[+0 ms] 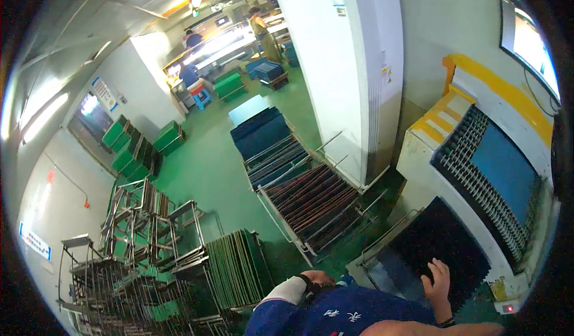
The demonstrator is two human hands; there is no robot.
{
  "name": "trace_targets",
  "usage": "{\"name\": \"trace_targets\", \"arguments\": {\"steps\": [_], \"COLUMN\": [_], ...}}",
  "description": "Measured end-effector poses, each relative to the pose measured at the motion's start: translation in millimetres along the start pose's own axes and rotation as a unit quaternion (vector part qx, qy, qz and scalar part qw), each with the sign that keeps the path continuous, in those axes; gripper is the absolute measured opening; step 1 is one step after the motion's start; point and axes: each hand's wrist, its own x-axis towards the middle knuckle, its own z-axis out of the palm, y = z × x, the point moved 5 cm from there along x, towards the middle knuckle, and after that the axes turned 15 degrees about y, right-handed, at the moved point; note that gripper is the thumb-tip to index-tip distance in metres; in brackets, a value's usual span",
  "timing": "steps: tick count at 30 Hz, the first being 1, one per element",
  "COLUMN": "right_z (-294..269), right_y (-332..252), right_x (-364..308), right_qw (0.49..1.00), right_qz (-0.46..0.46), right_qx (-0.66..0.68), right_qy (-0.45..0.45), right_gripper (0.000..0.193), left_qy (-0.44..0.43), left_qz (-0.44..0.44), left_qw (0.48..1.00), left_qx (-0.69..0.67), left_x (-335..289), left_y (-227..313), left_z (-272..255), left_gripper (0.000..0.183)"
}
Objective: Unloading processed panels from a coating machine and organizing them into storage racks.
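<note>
My right hand (pixel 438 283) is over a dark flat panel (pixel 451 240), with its fingers apart and slightly bent. I cannot tell whether it touches the panel. The panel leans over a rack beside the white machine (pixel 418 156). My left hand (pixel 318 277) is beside my body, below a dark wristband. Its fingers are mostly hidden, and a small blue thing (pixel 345 280) shows next to it. On the machine, rows of small rollers (pixel 487 186) run beside a blue sheet (pixel 505 168).
A metal-framed cart (pixel 308 249) of upright dark panels stands ahead. Slotted racks (pixel 236 270) and metal frames (pixel 143 216) crowd the left. Green crates (pixel 134 150) stand by the wall. A tall white cabinet (pixel 335 85) rises ahead. Several people (pixel 260 28) are by a bright far bench.
</note>
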Motion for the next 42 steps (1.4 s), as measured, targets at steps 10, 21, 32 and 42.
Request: {"name": "trace_targets", "arguments": {"steps": [10, 21, 32, 42], "right_z": [18, 34, 71, 55], "right_y": [-20, -13, 55, 22], "right_x": [-42, -61, -83, -60], "right_qw": [0.987, 0.986, 0.953, 0.993], "right_qz": [-0.013, -0.058, -0.256, 0.068], "right_qx": [-0.134, -0.145, -0.157, -0.095], "right_qy": [-0.093, -0.054, 0.036, 0.024], "right_gripper": [0.065, 0.053, 0.059, 0.027], "left_qy": [0.054, 0.036, 0.037, 0.042], "left_qz": [-0.143, -0.404, -0.306, -0.32], "left_qw": [0.985, 0.905, 0.942, 0.935], "left_qx": [-0.083, -0.129, -0.129, -0.146], "left_x": [-14, -45, -50, -109], "left_y": [49, 141, 29, 4], "left_z": [12, -40, 13, 21], "left_gripper": [0.035, 0.044, 0.02, 0.037]}}
